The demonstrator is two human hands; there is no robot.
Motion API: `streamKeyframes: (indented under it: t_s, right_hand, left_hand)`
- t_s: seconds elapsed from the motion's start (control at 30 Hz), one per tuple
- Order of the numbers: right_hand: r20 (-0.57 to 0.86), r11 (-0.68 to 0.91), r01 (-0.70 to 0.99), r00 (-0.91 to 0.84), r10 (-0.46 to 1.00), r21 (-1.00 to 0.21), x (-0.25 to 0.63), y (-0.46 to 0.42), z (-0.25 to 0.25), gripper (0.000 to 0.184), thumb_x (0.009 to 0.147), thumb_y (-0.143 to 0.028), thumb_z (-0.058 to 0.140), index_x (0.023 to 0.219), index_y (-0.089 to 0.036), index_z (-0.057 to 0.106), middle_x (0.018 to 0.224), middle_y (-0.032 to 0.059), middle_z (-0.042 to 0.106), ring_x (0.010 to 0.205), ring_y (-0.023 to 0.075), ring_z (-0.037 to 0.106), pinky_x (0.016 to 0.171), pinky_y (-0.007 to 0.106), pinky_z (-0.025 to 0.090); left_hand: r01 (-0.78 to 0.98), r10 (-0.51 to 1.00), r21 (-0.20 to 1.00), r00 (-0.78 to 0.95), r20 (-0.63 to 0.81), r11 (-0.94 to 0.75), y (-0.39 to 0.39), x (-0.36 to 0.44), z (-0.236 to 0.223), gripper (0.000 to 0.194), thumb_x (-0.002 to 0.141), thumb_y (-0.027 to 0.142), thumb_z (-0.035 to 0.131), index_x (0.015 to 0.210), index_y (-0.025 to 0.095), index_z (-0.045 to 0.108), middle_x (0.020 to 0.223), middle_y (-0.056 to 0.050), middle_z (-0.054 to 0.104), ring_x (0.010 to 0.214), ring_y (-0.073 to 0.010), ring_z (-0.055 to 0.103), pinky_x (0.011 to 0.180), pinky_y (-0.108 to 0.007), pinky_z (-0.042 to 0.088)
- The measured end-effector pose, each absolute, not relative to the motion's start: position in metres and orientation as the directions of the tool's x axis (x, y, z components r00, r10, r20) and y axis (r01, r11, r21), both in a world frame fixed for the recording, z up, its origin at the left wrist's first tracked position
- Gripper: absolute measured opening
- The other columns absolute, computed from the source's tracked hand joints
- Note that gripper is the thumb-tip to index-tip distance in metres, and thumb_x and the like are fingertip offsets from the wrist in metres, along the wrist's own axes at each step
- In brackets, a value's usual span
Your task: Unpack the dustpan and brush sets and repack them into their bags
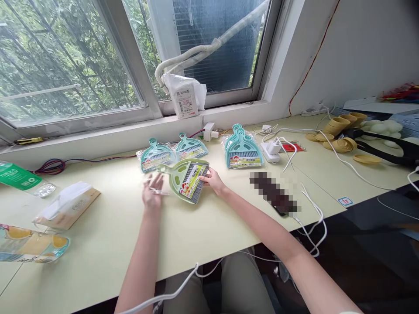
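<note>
A light green dustpan [177,182] with a grey-bristled brush [196,187] and a printed label card is tilted above the table. My right hand [213,181] grips this dustpan and brush set at its right edge. To its left, my left hand [152,192] has clear plastic film [160,185] at its fingers, which look closed on it, though motion smears them. Behind lie two blue-green dustpan sets, a left one [155,157] and a middle one [191,147], in clear wrapping. Further right is a stack of wrapped blue-green sets [244,150].
On the left are a green-labelled bottle [19,176], a tissue pack [67,205] and a printed pouch [32,244]. At right lie a pixelated phone [275,196], white cables, a charger [271,150] and yellow cups [340,124]. A box [186,102] stands on the windowsill.
</note>
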State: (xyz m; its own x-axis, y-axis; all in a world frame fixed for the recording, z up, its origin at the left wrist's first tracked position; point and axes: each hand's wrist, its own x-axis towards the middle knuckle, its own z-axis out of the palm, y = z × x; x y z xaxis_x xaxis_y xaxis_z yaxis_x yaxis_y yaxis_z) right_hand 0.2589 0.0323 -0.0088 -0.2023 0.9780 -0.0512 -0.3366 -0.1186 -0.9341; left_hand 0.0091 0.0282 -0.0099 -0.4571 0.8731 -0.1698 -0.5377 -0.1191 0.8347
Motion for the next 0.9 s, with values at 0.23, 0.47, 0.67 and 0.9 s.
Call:
streamKeyframes:
  t_s: [0.23,0.47,0.67,0.9]
  right_hand:
    - [-0.018,-0.078,-0.393,-0.154,0.988,-0.916,0.263,0.029,-0.009,0.048,0.065,-0.031,0.077,0.105,-0.022,0.051,0.086,0.0023,0.071,0.076,0.0182,0.069,0.073,0.035,0.059]
    - [0.019,-0.047,-0.407,-0.157,0.987,-0.912,0.262,0.023,-0.009,0.046,0.068,-0.029,0.073,0.108,-0.021,0.052,0.093,0.0039,0.072,0.081,0.0183,0.069,0.078,0.037,0.058]
    - [-0.065,-0.152,-0.273,-0.305,0.950,-0.950,0.263,0.029,-0.015,0.032,0.068,-0.021,0.070,0.098,-0.018,0.060,0.092,0.0046,0.073,0.075,0.0161,0.069,0.073,0.032,0.057]
    - [-0.085,-0.037,0.207,-0.225,0.971,-0.978,0.277,0.040,-0.016,0.014,0.076,-0.013,0.057,0.086,-0.015,0.067,0.073,0.0027,0.070,0.058,0.0137,0.063,0.061,0.028,0.054]
  left_hand:
    - [-0.516,0.786,0.838,-0.587,-0.195,-0.178,0.021,-0.043,-0.010,0.051,0.092,0.054,0.037,0.134,0.026,0.034,0.135,-0.013,0.048,0.117,-0.0179,0.055,0.095,-0.033,0.048]
    - [-0.453,0.965,0.853,0.087,-0.248,0.260,0.009,0.038,0.001,0.047,0.089,0.047,0.049,0.122,0.015,0.054,0.116,-0.017,0.063,0.101,-0.0251,0.064,0.088,-0.042,0.052]
    - [-0.315,0.974,0.931,-0.067,-0.216,0.184,0.000,0.055,-0.003,0.037,0.079,0.034,0.068,0.112,0.018,0.061,0.102,-0.010,0.069,0.086,-0.0224,0.068,0.078,-0.035,0.056]
    - [-0.272,0.934,0.961,-0.330,-0.140,0.048,0.010,0.040,-0.005,0.046,0.085,0.055,0.051,0.114,0.020,0.062,0.106,-0.007,0.068,0.086,-0.0180,0.066,0.076,-0.031,0.053]
